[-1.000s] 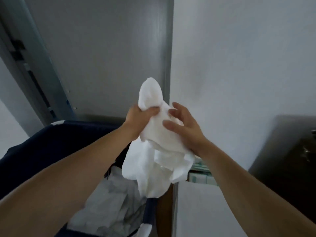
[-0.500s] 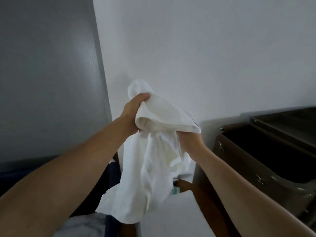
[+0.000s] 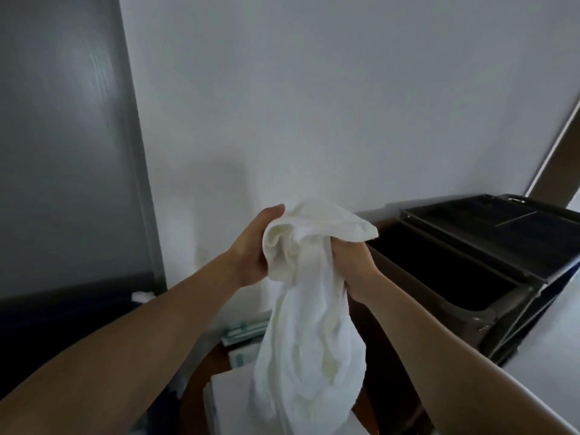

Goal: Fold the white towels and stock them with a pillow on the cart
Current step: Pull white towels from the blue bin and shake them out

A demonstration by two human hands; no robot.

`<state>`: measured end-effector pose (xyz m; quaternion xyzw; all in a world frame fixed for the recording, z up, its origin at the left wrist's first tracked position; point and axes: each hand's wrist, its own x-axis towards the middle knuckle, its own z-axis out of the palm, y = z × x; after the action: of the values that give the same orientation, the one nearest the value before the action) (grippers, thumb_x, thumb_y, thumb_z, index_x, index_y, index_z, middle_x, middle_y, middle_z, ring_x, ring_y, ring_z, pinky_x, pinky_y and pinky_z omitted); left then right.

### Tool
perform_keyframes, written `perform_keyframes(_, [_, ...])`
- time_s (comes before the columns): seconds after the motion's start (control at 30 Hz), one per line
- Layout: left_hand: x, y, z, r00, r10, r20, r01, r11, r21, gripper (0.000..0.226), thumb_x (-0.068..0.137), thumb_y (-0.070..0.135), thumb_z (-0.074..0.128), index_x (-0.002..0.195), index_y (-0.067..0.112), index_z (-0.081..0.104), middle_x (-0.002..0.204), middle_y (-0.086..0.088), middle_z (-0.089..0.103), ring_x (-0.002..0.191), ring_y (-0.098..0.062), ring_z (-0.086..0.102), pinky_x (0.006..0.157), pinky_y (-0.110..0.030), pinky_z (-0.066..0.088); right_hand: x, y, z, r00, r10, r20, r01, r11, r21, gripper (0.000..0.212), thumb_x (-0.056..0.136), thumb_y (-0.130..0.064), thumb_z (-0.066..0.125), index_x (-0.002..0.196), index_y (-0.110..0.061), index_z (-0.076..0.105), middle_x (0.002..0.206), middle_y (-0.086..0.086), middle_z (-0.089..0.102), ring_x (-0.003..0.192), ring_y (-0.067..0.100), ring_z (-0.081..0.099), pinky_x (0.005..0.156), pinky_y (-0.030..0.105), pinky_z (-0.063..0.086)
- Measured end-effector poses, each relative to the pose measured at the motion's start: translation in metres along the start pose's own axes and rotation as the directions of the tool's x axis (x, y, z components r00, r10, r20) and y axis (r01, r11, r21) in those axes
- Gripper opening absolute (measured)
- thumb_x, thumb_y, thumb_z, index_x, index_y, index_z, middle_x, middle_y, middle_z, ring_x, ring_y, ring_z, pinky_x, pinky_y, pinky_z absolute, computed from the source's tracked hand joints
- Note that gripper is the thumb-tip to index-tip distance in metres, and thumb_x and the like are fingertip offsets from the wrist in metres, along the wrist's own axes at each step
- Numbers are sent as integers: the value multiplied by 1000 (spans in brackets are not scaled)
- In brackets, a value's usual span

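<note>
A crumpled white towel (image 3: 306, 343) hangs in front of me, bunched at the top and drooping down past my wrists. My left hand (image 3: 254, 249) grips the bunched top from the left, thumb up against the cloth. My right hand (image 3: 351, 262) grips the same bunch from the right, its fingers buried in the folds under a loose flap. Both hands are close together, held up before a white wall. No pillow is in view.
A dark brown cart bin (image 3: 470, 262) with an open top stands at the right against the wall. White flat items (image 3: 229, 400) and teal-striked packets (image 3: 244, 331) lie below the towel. A grey door (image 3: 69, 136) is at the left, with a dark navy bag (image 3: 62, 309) beneath it.
The view has swung right, from the navy laundry bag to the brown cart. My hands carried the towel along and lowered slightly, and my right hand closed into the bunch.
</note>
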<state>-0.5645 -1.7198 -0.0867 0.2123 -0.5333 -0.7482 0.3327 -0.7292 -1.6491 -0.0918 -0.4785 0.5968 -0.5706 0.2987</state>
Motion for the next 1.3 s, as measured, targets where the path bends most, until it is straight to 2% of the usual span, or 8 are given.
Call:
perform_keyframes(0.2, [-17, -45, -15, 992, -9, 125, -4, 994, 106, 74, 69, 48, 84, 134, 25, 56, 128, -11, 63, 115, -30, 63, 91, -48, 54, 11, 24, -13, 988, 81, 128, -58, 983, -174, 24, 88, -18, 53, 103, -24, 71, 102, 3, 74, 100, 22, 68, 93, 53, 54])
perform_keyframes(0.37, [-14, -60, -9, 936, 70, -345, 135, 833, 537, 60, 81, 10, 74, 131, 30, 49, 119, -5, 63, 98, -21, 68, 74, -47, 61, 32, 28, -26, 960, 158, 231, -105, 969, -224, 17, 89, -24, 63, 95, -11, 73, 95, 13, 74, 93, 31, 70, 88, 50, 56])
perform_keyframes(0.43, [-8, -58, -9, 795, 110, -596, 272, 814, 513, 20, 90, 18, 62, 109, 19, 65, 105, -9, 69, 92, -26, 66, 78, -47, 59, 39, 27, -35, 933, 138, 331, -71, 976, -206, 18, 86, -28, 71, 95, -14, 75, 93, 7, 76, 90, 28, 72, 86, 47, 59])
perform_keyframes(0.63, [-10, -52, 4, 596, 77, -800, 441, 800, 406, 31, 94, 32, 46, 96, 6, 63, 87, -9, 62, 79, -25, 58, 67, -32, 45, 72, 47, -61, 935, 63, 348, 54, 947, -317, 29, 79, -41, 77, 91, -15, 73, 88, 5, 75, 83, 24, 72, 83, 46, 59])
perform_keyframes(0.83, [-11, -36, 32, 659, 294, -693, 322, 721, 613, 41, 96, 47, 38, 97, 19, 69, 97, -3, 70, 91, -26, 65, 86, -43, 51, 65, 76, -55, 778, 117, 617, 260, 834, -486, 33, 82, -42, 76, 103, -17, 73, 100, 0, 73, 94, 20, 69, 89, 37, 55])
perform_keyframes(1.03, [-3, -17, 39, 617, 314, -721, 376, 688, 621, 45, 98, 51, 37, 87, 18, 66, 89, -6, 67, 80, -24, 61, 71, -36, 46, 59, 94, -47, 829, 120, 546, 172, 874, -454, 29, 86, -41, 72, 102, -17, 72, 99, 0, 73, 89, 19, 67, 89, 42, 55])
perform_keyframes(1.13, [0, -9, 34, 616, 326, -717, 381, 673, 634, 42, 98, 50, 38, 88, 20, 66, 91, -3, 67, 85, -23, 62, 77, -37, 47, 58, 87, -45, 838, 130, 530, 207, 823, -530, 49, 88, -40, 70, 130, -18, 56, 128, -2, 60, 110, 18, 58, 93, 29, 45])
perform_keyframes(1.3, [9, -29, 22, 728, 169, -664, 431, 640, 636, 53, 94, 57, 42, 106, 14, 70, 100, -3, 69, 90, -20, 65, 76, -33, 50, 43, 48, -30, 847, -115, 519, 141, 990, -11, 41, 82, -39, 66, 121, -30, 61, 104, -13, 68, 96, 0, 62, 91, 28, 47])
